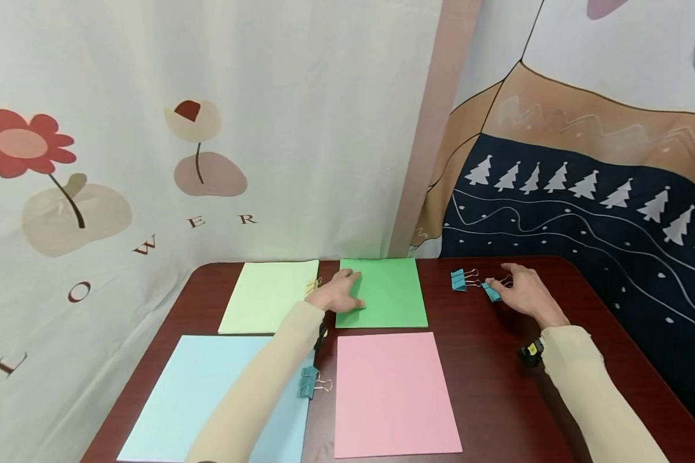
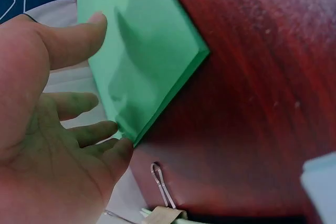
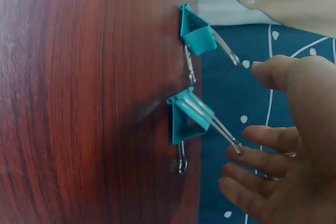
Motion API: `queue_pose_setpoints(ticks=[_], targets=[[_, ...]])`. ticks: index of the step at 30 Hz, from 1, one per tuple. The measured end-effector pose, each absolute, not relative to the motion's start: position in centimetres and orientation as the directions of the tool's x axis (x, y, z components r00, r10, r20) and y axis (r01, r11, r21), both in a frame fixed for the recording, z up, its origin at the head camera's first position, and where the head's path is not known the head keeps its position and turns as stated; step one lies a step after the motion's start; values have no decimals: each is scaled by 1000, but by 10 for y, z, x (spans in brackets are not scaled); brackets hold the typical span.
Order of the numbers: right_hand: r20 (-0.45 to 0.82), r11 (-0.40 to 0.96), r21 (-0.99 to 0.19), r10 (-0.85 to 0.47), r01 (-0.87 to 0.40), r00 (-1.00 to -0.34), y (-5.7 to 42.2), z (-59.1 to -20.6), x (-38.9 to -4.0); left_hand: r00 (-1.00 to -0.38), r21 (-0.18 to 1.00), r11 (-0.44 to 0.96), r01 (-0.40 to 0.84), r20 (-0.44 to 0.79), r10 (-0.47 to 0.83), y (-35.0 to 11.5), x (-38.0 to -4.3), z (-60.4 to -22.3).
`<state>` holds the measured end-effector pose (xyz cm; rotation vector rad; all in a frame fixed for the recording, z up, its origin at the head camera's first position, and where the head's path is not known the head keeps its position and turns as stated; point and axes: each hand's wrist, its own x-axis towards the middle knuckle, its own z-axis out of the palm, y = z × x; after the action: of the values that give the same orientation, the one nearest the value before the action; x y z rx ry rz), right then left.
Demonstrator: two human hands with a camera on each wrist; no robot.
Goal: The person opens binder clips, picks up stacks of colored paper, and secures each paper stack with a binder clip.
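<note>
My left hand (image 1: 337, 293) reaches over the left side of a green paper stack (image 1: 388, 296), thumb and fingers spread. In the left wrist view the little finger is close to the stack's corner; whether it touches I cannot tell. At the right, my right hand (image 1: 524, 292) is beside a teal binder clip (image 3: 191, 116), thumb and fingers apart around its wire handle. One fingertip seems to meet that handle, with no pinch visible. A second teal binder clip (image 1: 458, 280) lies just left of it on the table.
Pale green paper (image 1: 266, 296) with a gold binder clip (image 1: 311, 286) lies left of the green stack. Nearer are light blue paper (image 1: 191, 392) with a teal binder clip (image 1: 307, 382) on its edge, and pink paper (image 1: 394, 392). Curtains (image 1: 324, 128) hang behind the dark red table (image 1: 486, 399).
</note>
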<state>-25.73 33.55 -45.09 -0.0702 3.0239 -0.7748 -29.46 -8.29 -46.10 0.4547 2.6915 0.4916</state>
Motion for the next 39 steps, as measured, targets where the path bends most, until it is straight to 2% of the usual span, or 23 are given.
queue_pose_setpoints(ticks=[13, 29, 33, 39], targets=[[-119, 920, -387, 9, 55, -993, 357, -454, -265, -882, 347, 898, 271, -284, 376, -80, -290, -466], [-199, 916, -399, -41, 42, -979, 354, -452, -274, -893, 330, 904, 272, -263, 364, -80, -289, -468], [-227, 878, -474, -42, 73, -973, 354, -449, -274, -892, 334, 902, 274, -261, 368, -80, -289, -469], [-399, 664, -681, 18, 309, -917, 357, -439, -273, -897, 348, 897, 274, -245, 369, -80, -290, -470]])
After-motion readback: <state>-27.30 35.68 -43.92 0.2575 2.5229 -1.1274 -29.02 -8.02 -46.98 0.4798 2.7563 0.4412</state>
